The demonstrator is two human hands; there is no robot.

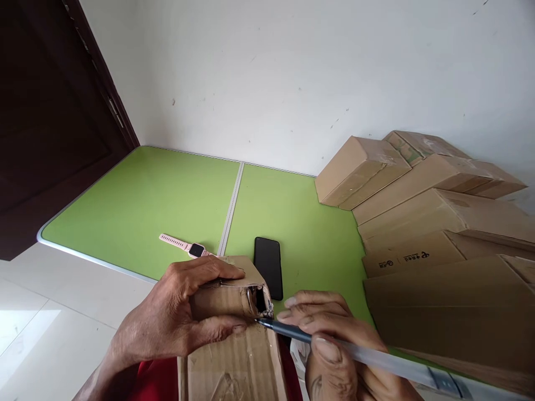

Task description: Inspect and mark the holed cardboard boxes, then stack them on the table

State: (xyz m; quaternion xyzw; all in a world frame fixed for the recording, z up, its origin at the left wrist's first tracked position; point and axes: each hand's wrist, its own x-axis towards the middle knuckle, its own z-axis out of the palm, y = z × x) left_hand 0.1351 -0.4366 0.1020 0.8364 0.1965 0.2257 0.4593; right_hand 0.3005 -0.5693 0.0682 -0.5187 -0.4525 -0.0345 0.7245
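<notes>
A brown cardboard box (234, 362) stands in front of me at the table's near edge, its upper right corner torn open with a dark gap. My left hand (171, 312) is closed on the upper part of this box, fingers over the top and thumb along the near side. Between the thumb and fingers of my right hand (343, 345) is a pen (288, 330) with a dark grip and a clear barrel. Its tip is at the cardboard just below the torn corner, close to my left thumb; whether it touches I cannot tell.
On the green folding table (167, 189) lie a black smartphone (267, 267) and a pink-strapped smartwatch (196, 250), partly hidden behind the box. Several cardboard boxes (418, 223) are stacked at the right. A white wall (271, 83) rises behind; a dark door (54, 111) is at left.
</notes>
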